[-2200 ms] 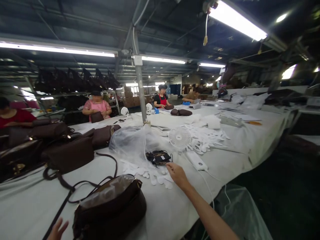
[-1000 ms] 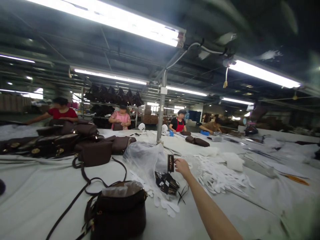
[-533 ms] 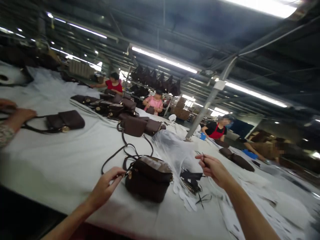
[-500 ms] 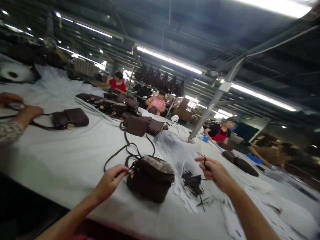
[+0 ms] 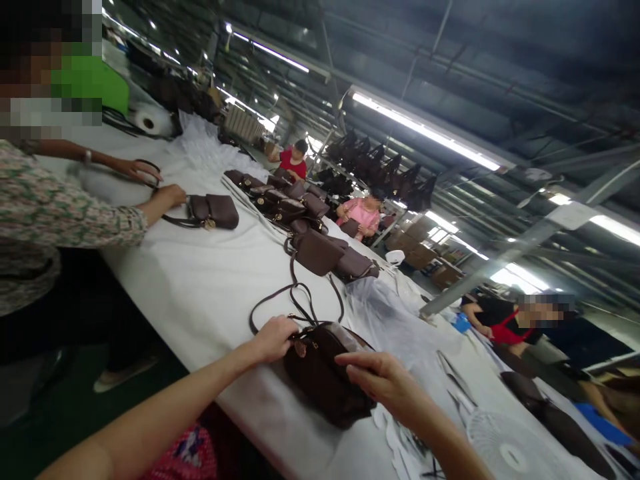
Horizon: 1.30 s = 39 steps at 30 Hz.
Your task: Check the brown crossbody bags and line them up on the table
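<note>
A dark brown bag (image 5: 325, 380) with pale stuffing in its top stands on the white-covered table (image 5: 185, 280). My left hand (image 5: 275, 339) pinches at the bag's left top corner, by the strap end and a round gold tag (image 5: 301, 348); the exact part between its fingers is hidden. Over the bag's right side reaches my right hand (image 5: 375, 380), fingers pointing left and held together; whether something small is in it cannot be made out. The bag's long thin strap (image 5: 260, 307) loops on the cloth behind it.
Beyond lie several brown bags (image 5: 315, 252) and clear plastic sheeting (image 5: 385, 313). At the left a person in a floral sleeve (image 5: 75, 207) handles another bag's strap (image 5: 175, 221). A white fan (image 5: 510, 453) and white paper pieces (image 5: 395, 440) are at the right.
The view has turned left, showing more of the person there. My right hand has moved from beside the black pieces to the bag; the thin dark strip it held is no longer visible.
</note>
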### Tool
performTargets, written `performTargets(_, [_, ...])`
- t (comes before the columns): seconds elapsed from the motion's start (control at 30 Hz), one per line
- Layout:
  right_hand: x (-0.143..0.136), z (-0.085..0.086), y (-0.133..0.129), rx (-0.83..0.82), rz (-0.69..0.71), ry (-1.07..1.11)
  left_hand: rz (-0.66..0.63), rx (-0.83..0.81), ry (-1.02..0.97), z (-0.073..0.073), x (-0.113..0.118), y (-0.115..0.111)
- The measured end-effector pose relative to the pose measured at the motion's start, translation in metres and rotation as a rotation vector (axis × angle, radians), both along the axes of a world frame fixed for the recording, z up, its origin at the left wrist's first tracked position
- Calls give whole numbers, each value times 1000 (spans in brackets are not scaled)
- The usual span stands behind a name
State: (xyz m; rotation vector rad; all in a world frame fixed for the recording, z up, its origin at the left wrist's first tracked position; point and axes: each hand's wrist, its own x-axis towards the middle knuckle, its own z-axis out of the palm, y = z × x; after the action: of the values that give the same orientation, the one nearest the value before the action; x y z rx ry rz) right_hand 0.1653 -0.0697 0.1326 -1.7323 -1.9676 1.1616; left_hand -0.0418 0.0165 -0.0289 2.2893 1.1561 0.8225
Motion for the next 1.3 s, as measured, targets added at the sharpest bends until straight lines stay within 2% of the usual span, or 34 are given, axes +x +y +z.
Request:
performTargets(0.13, [-11, -9, 20, 114, 73, -63, 74, 47, 19, 9, -5, 7])
performTargets(0.23, [-21, -3, 32, 175, 101, -117, 58, 56, -5, 19, -10, 7])
performTargets(0.33, [-30, 3, 42, 239, 89, -156, 18, -28, -92, 25, -13, 1])
performTargets(0.47, [-35, 4, 53, 293, 109, -260, -85, -167, -229, 18, -10, -7])
performTargets(0.67, [-34, -3, 63, 426, 186, -467, -99, -326, -396, -1, -1, -13])
performTargets(0.77, [-35, -5, 70, 468, 221, -581, -102, -441, -542, -4, 3, -15])
performTargets(0.83, [-36, -7, 76, 480, 233, -645, -108, -511, -570, -3, 6, -16])
performTargets(0.9, [-37, -9, 80, 480, 245, -695, -133, -541, -544, -3, 10, -18])
performTargets(1.0, [-39, -14, 86, 472, 267, -775, -118, -486, -443, -1, 15, -18])
performTargets(1.2, [-44, -20, 90, 447, 254, -971, 114, -259, -89, 7, 15, -14])
performTargets(1.3, [-47, -20, 91, 440, 273, -972, 168, -162, -5, 12, 15, -14])
